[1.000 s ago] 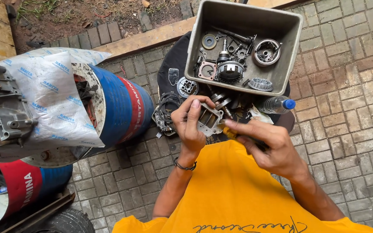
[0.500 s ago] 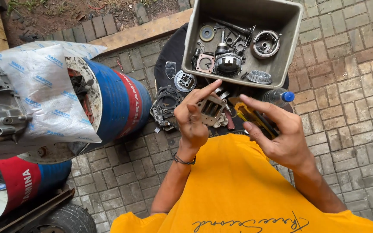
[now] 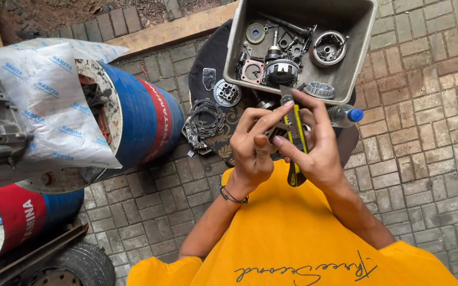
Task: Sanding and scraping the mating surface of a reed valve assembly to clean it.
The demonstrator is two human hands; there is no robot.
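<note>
The utility knife [image 3: 294, 139] sits in my right hand [image 3: 314, 148], its yellow-and-black body running down the palm and the tip pointing up toward the grey tub; my right grip is clamped along the handle with the thumb laid on the yellow spine. It looks light and rigid, plastic shell over metal, probably a little greasy given the work around it, so I judge the safest hold is low on the handle, fingers well clear of the blade end. Against its tip my left hand [image 3: 253, 151] pinches a small metal part [image 3: 278, 130], mostly hidden by fingers; it seems hard and compact, best held by its edges. Just beyond, the grey plastic tub [image 3: 359, 50] holds gears and clutch pieces, a clear bottle with a blue cap [image 3: 345, 114] lies beside it, and a blue drum [image 3: 144, 122] lies to my left on the brick paving [image 3: 425, 159].
</note>
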